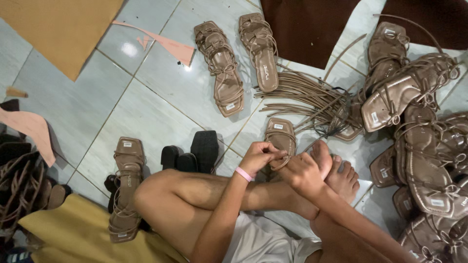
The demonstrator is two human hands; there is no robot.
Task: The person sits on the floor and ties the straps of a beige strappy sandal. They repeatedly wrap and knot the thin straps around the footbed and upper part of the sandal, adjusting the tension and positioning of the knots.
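I sit on a tiled floor with my legs crossed. A tan strappy sandal (281, 135) lies just past my feet. My left hand (258, 157), with a pink band on its wrist, pinches the sandal's thin straps. My right hand (303, 173) grips the same straps from the other side, close to my toes. Both hands meet over the heel end of the sandal.
A finished pair of sandals (239, 61) lies further out. A bundle of loose tan straps (312, 97) lies right of it. A pile of sandals (419, 141) fills the right side. One sandal (126, 187) and black heels (195, 153) lie left. Cardboard (63, 29) and dark fabric (307, 27) lie at top.
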